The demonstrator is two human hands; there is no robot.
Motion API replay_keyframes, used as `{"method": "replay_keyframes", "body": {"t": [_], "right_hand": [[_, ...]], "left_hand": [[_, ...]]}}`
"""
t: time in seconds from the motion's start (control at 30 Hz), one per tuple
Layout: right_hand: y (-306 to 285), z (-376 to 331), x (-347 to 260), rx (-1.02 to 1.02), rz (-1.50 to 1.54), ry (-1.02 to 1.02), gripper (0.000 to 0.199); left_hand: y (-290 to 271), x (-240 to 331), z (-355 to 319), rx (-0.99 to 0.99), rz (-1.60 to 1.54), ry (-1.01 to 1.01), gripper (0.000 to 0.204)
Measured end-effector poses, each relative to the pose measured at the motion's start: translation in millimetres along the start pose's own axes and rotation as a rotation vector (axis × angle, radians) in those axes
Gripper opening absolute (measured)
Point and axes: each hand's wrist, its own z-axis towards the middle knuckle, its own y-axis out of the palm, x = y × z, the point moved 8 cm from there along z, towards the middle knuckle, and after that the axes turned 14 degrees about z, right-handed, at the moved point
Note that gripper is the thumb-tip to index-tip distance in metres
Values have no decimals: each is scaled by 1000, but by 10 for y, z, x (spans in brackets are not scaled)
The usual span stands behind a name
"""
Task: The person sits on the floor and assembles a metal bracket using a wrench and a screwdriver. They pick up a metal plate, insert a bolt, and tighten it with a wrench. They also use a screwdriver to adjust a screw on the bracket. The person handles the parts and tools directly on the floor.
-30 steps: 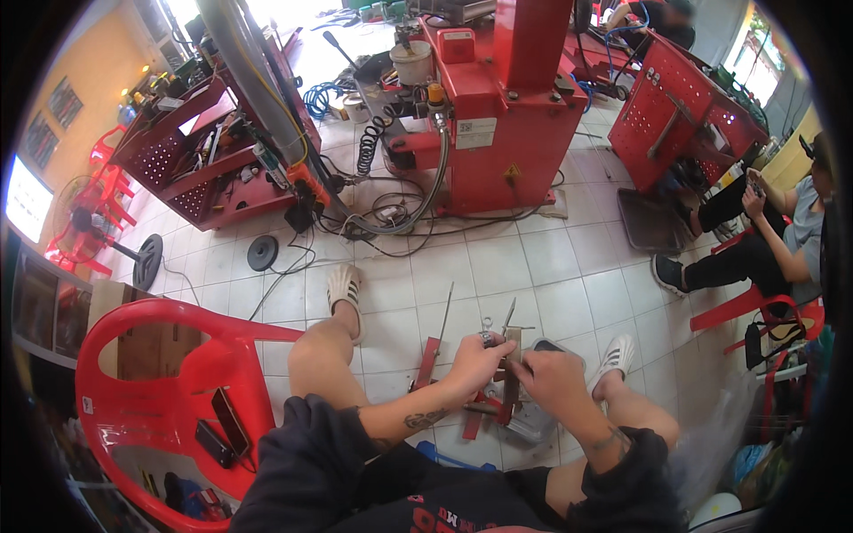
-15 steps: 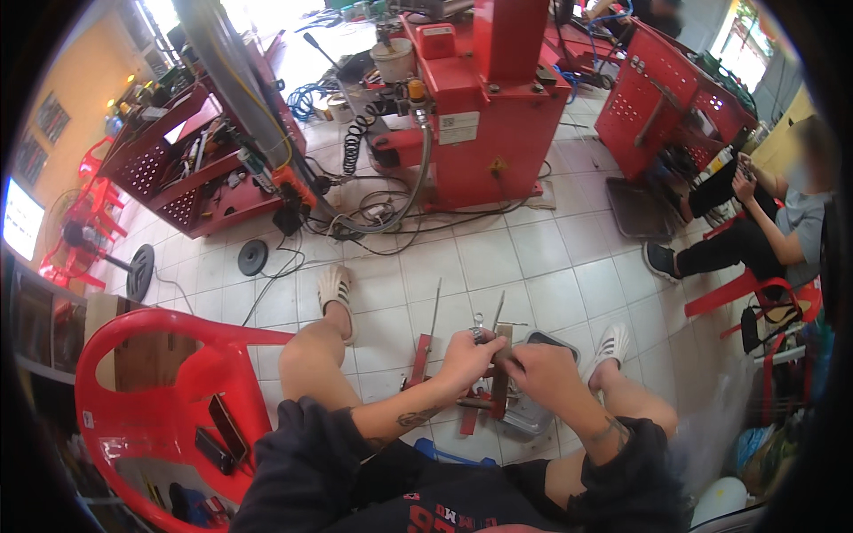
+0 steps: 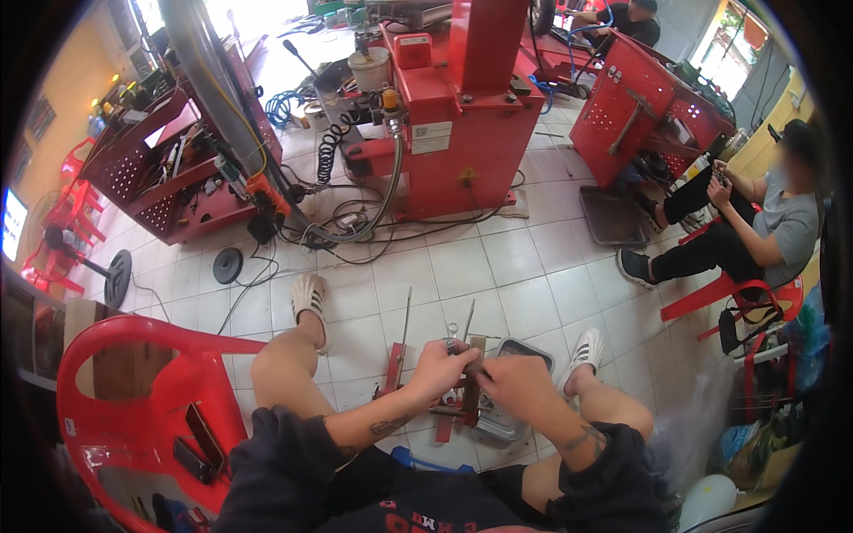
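My left hand (image 3: pixel 442 369) is closed, fingertips pinched together beside the top of a flat brownish bar (image 3: pixel 477 343). From the other side my right hand (image 3: pixel 524 382) meets it, its fingers curled in against the bar. Whatever small part they grip is hidden by the fingers. Just beyond the left hand a shiny metal ring (image 3: pixel 451 328) sticks up. Below and around the hands stands a red metal frame (image 3: pixel 394 366) with thin upright rods. A grey plastic tray (image 3: pixel 511 433) lies on the floor under my right hand.
A red plastic chair (image 3: pixel 98 391) at my left carries dark phone-like objects. Ahead stand a big red machine (image 3: pixel 462 151) with cables and a red tool cart (image 3: pixel 142 195). A seated person (image 3: pixel 782 213) is at the right, near a black tray (image 3: pixel 613 216); another is at the back.
The whole view has shifted, so things stand further left in the picture. My hands keep about the same closed pose at the bar. The seated person's head has come more into view.
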Motion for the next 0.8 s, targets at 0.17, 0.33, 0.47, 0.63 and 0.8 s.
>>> {"method": "replay_keyframes", "body": {"t": [0.17,0.33,0.47,0.63,0.8], "right_hand": [[-170,-30,-137,79,37,-10,19],[-64,-22,-55,71,11,-24,18],[-70,1,-163,25,30,-47,18],[42,23,-82,10,-4,-58,22],[-54,34,-124,-42,-60,98,27]], "left_hand": [[-23,65,-8,10,13,64,22],[-33,86,-36,-31,53,60,23],[-69,59,-41,-11,80,74,21],[-59,-10,17,-24,94,84,22],[-48,-31,-9,-70,41,55,22]]}}
